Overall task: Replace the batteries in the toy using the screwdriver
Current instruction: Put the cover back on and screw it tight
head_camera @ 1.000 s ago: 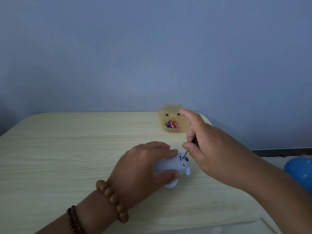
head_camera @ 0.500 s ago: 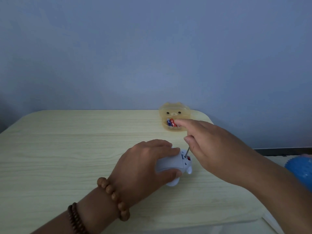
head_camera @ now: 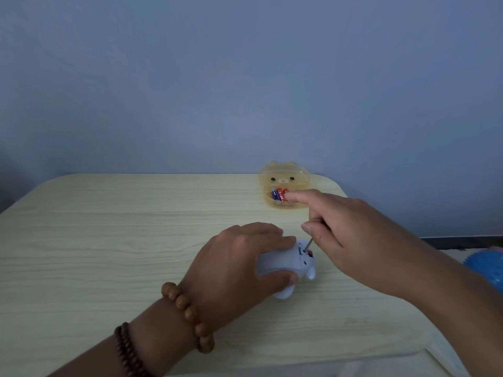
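Left hand clamps pale blue plastic toy on counter; right hand pinches thin metal screwdriver in battery-cover screw. Next: steady twisting, downward pressure.

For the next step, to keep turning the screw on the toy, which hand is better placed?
The right hand: it holds the screwdriver with the tip at the toy. The left hand is clamped over the toy's body, steadying it on the table.
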### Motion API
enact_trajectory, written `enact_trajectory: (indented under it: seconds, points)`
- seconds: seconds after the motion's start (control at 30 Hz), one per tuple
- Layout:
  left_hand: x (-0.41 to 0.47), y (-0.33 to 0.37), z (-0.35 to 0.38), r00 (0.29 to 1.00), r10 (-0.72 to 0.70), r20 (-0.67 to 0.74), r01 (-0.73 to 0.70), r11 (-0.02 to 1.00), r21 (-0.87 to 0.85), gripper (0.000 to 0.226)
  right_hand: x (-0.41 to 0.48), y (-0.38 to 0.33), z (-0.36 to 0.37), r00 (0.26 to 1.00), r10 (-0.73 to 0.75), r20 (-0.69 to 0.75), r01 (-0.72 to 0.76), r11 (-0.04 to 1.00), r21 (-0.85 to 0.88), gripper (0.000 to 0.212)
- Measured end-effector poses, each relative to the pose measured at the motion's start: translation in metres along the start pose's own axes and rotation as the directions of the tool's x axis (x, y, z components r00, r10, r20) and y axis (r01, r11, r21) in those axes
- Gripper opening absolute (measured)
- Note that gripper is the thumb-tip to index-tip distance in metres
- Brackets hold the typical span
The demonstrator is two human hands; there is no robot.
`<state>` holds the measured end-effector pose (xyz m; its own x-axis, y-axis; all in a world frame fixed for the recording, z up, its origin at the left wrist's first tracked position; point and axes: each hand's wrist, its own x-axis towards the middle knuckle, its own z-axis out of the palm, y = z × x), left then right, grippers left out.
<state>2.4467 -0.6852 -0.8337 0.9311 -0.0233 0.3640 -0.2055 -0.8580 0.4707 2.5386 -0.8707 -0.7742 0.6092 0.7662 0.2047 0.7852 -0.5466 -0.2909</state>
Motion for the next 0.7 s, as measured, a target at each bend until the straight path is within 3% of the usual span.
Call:
enact_trajectory:
  seconds: [0.13,0.2,0.37,0.53,0.7]
  points:
    - [0.001,0.001,-0.001,1.000,-0.006,-0.008,0.006,1.000,-0.007,0.058,-0.003,-0.003,-0.008,0.999,-0.002,0.033,-0.001,0.997,0.078,0.058]
    - [0.002,0.001,-0.001,1.000,-0.003,0.003,0.003,1.000,-0.014,0.054,-0.005,-0.007,-0.009,0.999,-0.002,0.050,-0.001,0.998,0.071,0.053]
    - [0.001,0.000,0.000,1.000,0.005,-0.014,-0.005,1.000,-0.023,0.053,-0.005,-0.012,-0.014,1.000,-0.010,-0.027,0.002,0.955,-0.297,0.046]
    - [0.000,0.001,-0.001,1.000,0.003,-0.020,-0.004,1.000,-0.022,0.058,-0.002,-0.002,-0.009,1.000,-0.014,0.004,0.014,0.998,-0.056,0.029]
    - [-0.001,0.001,-0.001,0.999,0.000,-0.048,-0.001,1.000,-0.005,0.054,-0.002,0.005,-0.014,0.996,-0.072,0.049,0.075,0.995,-0.064,0.033]
